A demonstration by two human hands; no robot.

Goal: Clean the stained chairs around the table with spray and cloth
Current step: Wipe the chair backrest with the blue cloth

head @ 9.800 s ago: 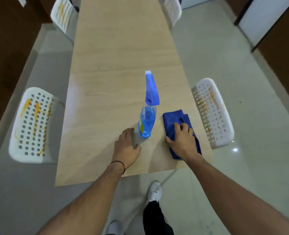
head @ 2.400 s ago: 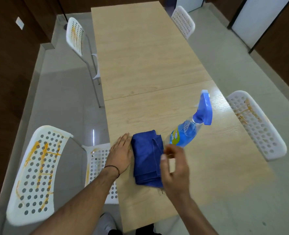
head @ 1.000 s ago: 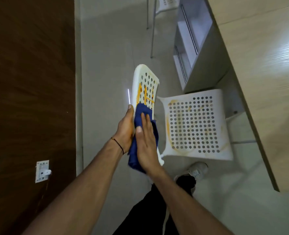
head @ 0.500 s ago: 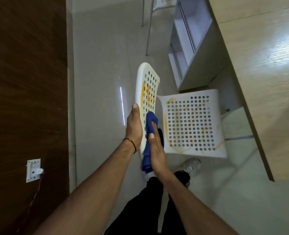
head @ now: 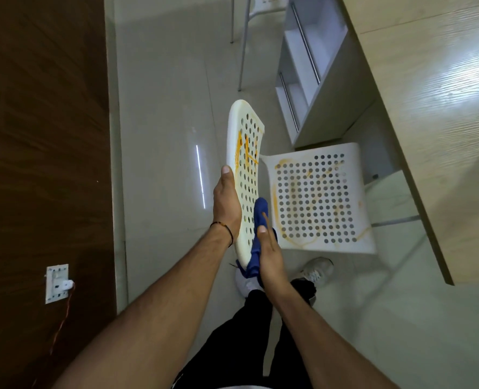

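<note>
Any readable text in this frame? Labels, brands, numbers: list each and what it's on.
None readable.
White chair backrest and seat: only orange stains, no print.
Blue cloth: no tag or logo visible.
Table: bare wood grain.
Wall socket plate: too small to read any marking.

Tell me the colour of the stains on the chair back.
Orange-yellow stains on the white chair back, best seen in the head view.
</note>
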